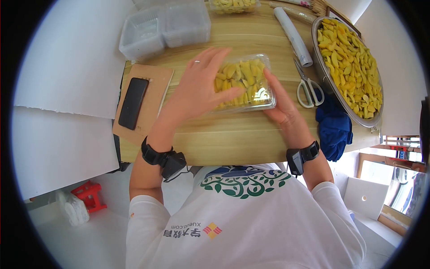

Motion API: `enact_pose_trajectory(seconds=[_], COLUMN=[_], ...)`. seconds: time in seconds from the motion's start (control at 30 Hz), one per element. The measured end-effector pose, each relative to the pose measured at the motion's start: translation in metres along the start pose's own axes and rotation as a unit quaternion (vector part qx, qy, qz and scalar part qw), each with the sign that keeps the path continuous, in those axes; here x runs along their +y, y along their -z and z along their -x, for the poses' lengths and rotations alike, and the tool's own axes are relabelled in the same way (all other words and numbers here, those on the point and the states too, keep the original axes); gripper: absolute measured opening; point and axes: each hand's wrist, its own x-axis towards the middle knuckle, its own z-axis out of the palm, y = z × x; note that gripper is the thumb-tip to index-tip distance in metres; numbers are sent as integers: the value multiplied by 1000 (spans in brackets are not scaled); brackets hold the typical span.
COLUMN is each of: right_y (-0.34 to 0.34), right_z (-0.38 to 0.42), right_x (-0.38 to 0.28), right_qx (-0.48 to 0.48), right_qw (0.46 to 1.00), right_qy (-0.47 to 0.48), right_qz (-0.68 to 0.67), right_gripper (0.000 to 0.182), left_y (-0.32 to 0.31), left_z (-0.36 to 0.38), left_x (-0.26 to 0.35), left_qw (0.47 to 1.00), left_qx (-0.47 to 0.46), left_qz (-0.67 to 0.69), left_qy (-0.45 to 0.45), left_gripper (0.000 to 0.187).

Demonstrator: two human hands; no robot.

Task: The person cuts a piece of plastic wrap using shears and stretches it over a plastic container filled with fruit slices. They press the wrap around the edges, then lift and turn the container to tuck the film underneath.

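A clear plastic box [249, 76] with yellow fruit slices inside is over the wooden table in front of me. My right hand [283, 101] grips its right side, thumb along the edge and the other fingers partly hidden beneath. Across the box's left part reaches my left hand [200, 85], slightly blurred, with thumb and fingers stretched apart over the lid. It wears a ring. The lid looks to be on the box, with light glinting near its lower right corner.
Stacked empty plastic boxes [186, 24] stand at the back left, near a phone [133, 103] on a brown board [153, 83]. To the right are a white roll [293, 36], scissors [306, 89], a blue cloth [333, 130] and a large metal basin [320, 58] of yellow slices.
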Motion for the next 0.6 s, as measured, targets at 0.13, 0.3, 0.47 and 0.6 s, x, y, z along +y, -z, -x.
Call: enact_pose_trajectory(seconds=[0.13, 0.3, 0.47, 0.6], right_y=[-4, -7, -10, -11], right_z=[1, 3, 2, -1], right_x=[-2, -4, -4, -2], right_qx=[15, -8, 16, 16], right_qw=[1000, 1000, 997, 993], right_qy=[-1, -5, -4, 28], right_qz=[18, 23, 76, 110], right_gripper=[48, 49, 53, 55], left_y=[-17, -33, -43, -47], left_z=[-9, -14, -14, -8], left_x=[-5, -20, -26, -27], left_qw=[999, 996, 977, 950], left_qx=[-2, 10, 92, 129], left_qz=[31, 86, 185, 274], left_qy=[11, 32, 57, 75], left_gripper=[66, 59, 52, 49])
